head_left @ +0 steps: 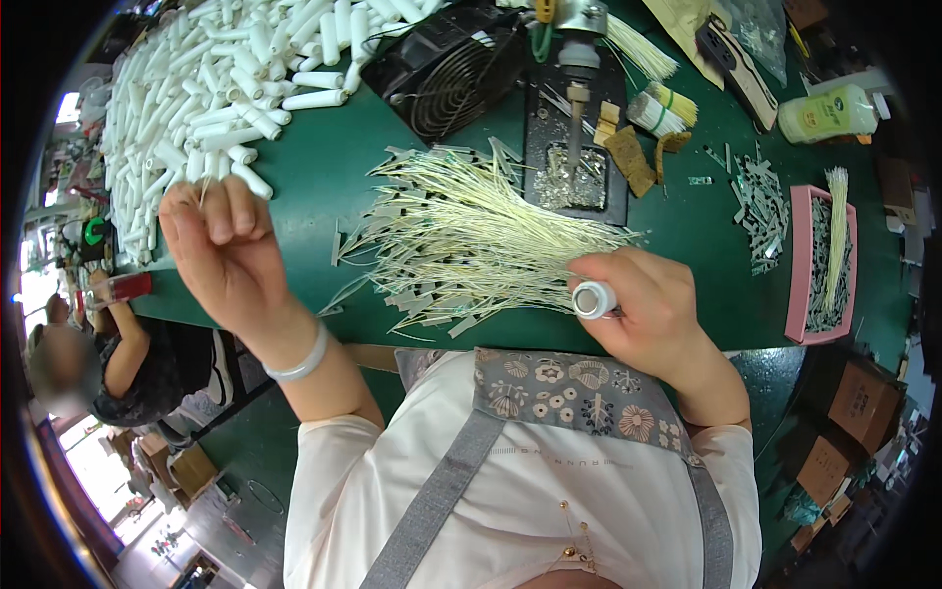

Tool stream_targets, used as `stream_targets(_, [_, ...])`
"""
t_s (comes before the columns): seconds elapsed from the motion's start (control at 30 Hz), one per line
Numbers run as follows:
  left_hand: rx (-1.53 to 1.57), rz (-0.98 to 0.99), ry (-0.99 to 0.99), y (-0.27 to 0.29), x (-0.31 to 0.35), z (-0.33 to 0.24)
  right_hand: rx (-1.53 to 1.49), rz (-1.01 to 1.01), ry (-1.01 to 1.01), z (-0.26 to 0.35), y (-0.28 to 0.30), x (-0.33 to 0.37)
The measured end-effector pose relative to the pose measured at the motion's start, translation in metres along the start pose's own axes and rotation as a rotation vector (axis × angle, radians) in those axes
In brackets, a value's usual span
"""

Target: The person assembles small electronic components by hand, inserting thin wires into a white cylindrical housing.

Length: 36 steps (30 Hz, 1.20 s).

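My right hand [643, 304] is closed around a white plastic tube [594, 299], its round end turned toward me. It is at the right end of a large bundle of thin pale wires [491, 221], many with small flat grey-green strips at their left ends. My left hand [228, 245] is raised at the left, beside the heap of white tubes [211, 83]. Its fingers are curled in a pinch, and what looks like a thin pale wire shows between the fingertips.
A black fan [446, 83] and a soldering stand [574, 177] with metal bits are at the back. Right of them lie brown sponge pieces [630, 162], loose small strips [760, 216], a pink box [800, 265], a phone [736, 69] and a bottle [834, 113]. Another person [108, 368] sits far left.
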State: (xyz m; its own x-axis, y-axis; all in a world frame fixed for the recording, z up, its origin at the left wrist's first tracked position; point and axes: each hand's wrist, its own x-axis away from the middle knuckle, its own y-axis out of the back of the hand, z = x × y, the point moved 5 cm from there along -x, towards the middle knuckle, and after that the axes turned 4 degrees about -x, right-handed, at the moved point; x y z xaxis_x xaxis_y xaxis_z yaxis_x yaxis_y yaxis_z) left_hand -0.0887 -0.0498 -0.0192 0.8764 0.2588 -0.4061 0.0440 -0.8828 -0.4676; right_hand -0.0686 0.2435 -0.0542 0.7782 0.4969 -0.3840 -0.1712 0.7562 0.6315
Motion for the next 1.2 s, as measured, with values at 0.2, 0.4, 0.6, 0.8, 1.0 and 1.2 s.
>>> stream_targets(0.2, [-0.022, 0.142, -0.017, -0.006, -0.009, -0.012, 0.008, 0.047, 0.025, 0.007, -0.006, 0.000])
stream_targets(0.4, [0.419, 0.715, 0.239, -0.060, 0.006, -0.015, -0.064, -0.041, 0.073, 0.023, 0.012, -0.011])
stream_targets(0.6, [0.088, 0.740, 0.605, -0.106, 0.046, 0.034, -0.553, -0.224, -0.219, 0.014, 0.027, -0.004])
stream_targets(0.8, [-0.252, 0.669, 0.873, -0.090, 0.060, 0.078, -0.062, 0.134, -0.421, -0.015, 0.072, 0.018])
stream_targets(1.0, [-0.380, 0.752, 0.888, -0.107, 0.060, 0.089, -0.183, -0.159, -0.280, -0.001, 0.067, 0.008])
stream_targets(1.2, [-0.446, 0.758, 0.771, -0.114, 0.063, 0.092, -0.237, 0.036, -0.146, -0.005, 0.024, -0.012])
